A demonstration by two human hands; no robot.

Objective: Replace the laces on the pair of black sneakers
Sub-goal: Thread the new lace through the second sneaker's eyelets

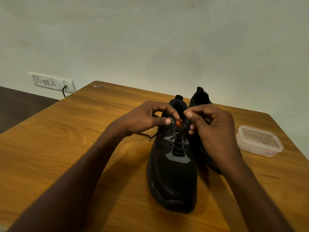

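Observation:
Two black sneakers stand side by side on the wooden table [66, 148], toes toward me. The near sneaker [172, 178] has a black lace [178, 144] threaded through its eyelets and an orange tab on its tongue. My left hand [147, 118] pinches the lace at the top left eyelet between thumb and forefinger; a loose lace end [147, 135] trails onto the table below it. My right hand [212, 124] pinches the other lace end by the top right eyelet. The second sneaker [199, 97] stands behind my right hand, mostly hidden.
A clear lidded plastic container [260, 140] with a small label sits at the table's right side. A wall socket panel [51, 82] with a black cable plugged in lies beyond the left far corner. The wall rises just behind the table.

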